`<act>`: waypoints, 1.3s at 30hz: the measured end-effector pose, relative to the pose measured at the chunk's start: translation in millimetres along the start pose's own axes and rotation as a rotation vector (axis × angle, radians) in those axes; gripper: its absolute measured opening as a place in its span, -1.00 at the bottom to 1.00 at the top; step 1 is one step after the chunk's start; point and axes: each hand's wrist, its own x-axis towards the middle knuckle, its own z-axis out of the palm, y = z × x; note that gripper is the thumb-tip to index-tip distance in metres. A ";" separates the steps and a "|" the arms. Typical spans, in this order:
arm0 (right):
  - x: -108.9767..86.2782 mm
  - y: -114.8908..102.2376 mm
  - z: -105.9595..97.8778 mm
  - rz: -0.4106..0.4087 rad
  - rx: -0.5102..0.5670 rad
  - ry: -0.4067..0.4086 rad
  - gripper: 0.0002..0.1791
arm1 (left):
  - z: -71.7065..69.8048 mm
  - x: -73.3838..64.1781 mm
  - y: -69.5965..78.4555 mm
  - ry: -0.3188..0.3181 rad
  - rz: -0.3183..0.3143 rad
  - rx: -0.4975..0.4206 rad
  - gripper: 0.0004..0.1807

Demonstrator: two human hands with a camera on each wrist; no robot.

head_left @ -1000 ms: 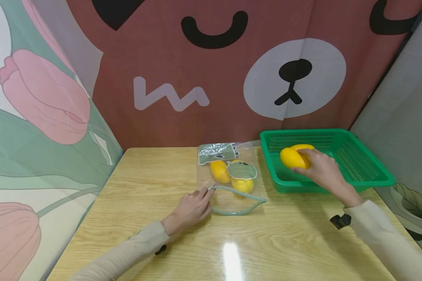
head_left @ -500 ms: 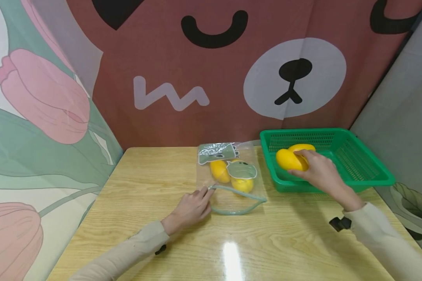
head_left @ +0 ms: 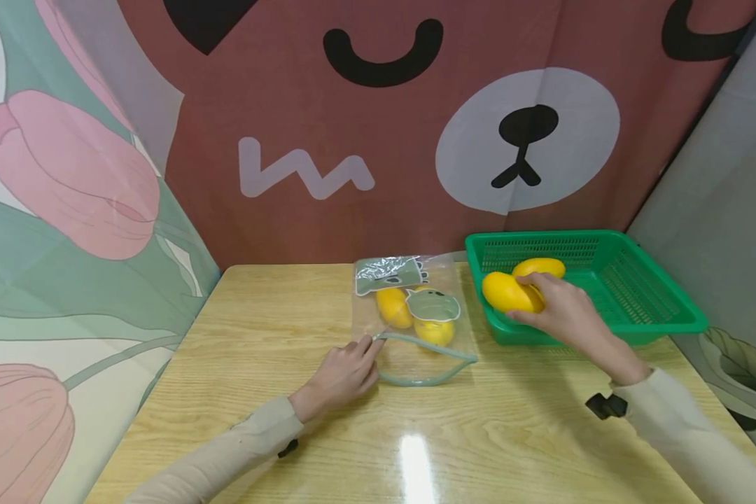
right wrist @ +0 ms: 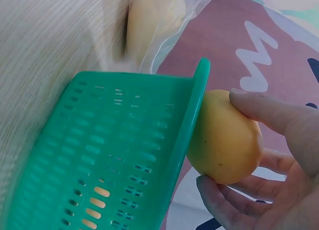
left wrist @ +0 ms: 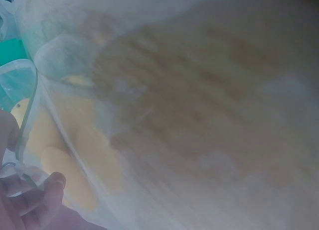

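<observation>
My right hand grips a yellow mango by one end, over the left side of the green basket. In the right wrist view, thumb and fingers wrap this mango close to the basket's rim. Behind it, a second mango lies in the basket. At the table's middle, my left hand pinches the edge of a clear zip bag, whose mouth gapes toward me. Several mangoes lie inside the bag, partly covered by its green printed figures. The left wrist view is hazy, seen through plastic.
A light wood table lies under everything. Directly behind it hangs a brown printed cloth, with a flowered cloth along the left. The basket's raised left wall stands between the held mango and the bag.
My right hand has moved a little left with the mango, toward the basket's left rim, leaving more of the second mango visible. The left hand and the bag have stayed still.
</observation>
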 end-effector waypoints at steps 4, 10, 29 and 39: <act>-1.3 -6.4 0.9 -0.007 0.004 -0.002 -0.32 | 0.5 -0.5 0.1 -0.004 -0.002 0.006 -0.46; -4.0 -12.7 1.5 -0.032 0.000 0.014 -0.34 | 1.1 -0.3 0.1 0.017 0.003 0.005 -0.48; -12.8 -38.1 -0.5 -0.108 0.056 0.025 -0.36 | 0.4 -0.2 0.0 0.006 0.001 -0.007 -0.49; -17.9 -50.6 0.0 -0.123 0.057 0.019 -0.37 | -0.4 0.2 0.2 -0.016 -0.002 -0.002 -0.51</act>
